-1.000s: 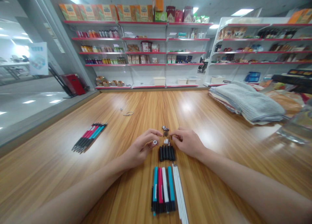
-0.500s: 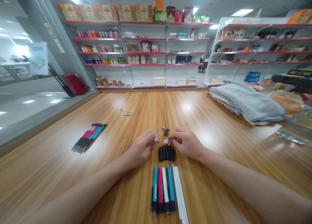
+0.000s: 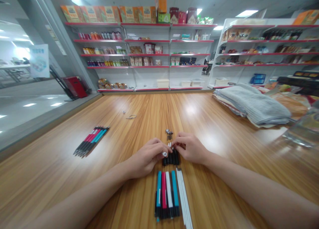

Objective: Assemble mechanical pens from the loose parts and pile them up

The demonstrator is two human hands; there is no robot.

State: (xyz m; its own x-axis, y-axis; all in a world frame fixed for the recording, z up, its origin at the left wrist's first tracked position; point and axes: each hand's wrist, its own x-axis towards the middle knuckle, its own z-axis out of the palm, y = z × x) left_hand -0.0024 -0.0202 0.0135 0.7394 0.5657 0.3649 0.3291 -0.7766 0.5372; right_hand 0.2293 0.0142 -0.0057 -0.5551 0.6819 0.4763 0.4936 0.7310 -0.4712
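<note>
My left hand (image 3: pixel 148 157) is closed around a white pen barrel (image 3: pixel 164 154), whose hollow round end points toward me. Thumb and forefinger of my right hand (image 3: pixel 191 148) are pinched together beside small white pen parts (image 3: pixel 169 144); what they grip, if anything, is too small to make out. Under the fingertips lies a row of black pen grips (image 3: pixel 170 160), partly covered by my left hand. Tiny springs (image 3: pixel 169 137) and small metallic pieces (image 3: pixel 168 132) lie just beyond. Closer to me are blue, pink and white pen barrels (image 3: pixel 169 192) beside several white refills (image 3: pixel 183 197).
A bundle of assembled pens (image 3: pixel 91 140) lies on the left of the wooden table (image 3: pixel 112 195). A thin loop (image 3: pixel 131 116) sits farther back. Folded cloths (image 3: pixel 254 104) and a clear container (image 3: pixel 304 129) stand on the right. Stocked shelves (image 3: pixel 149 40) rise behind the table.
My left hand has moved right and slightly nearer to me with the white pen barrel, so it now meets my right hand over the black grips. The right hand has barely shifted.
</note>
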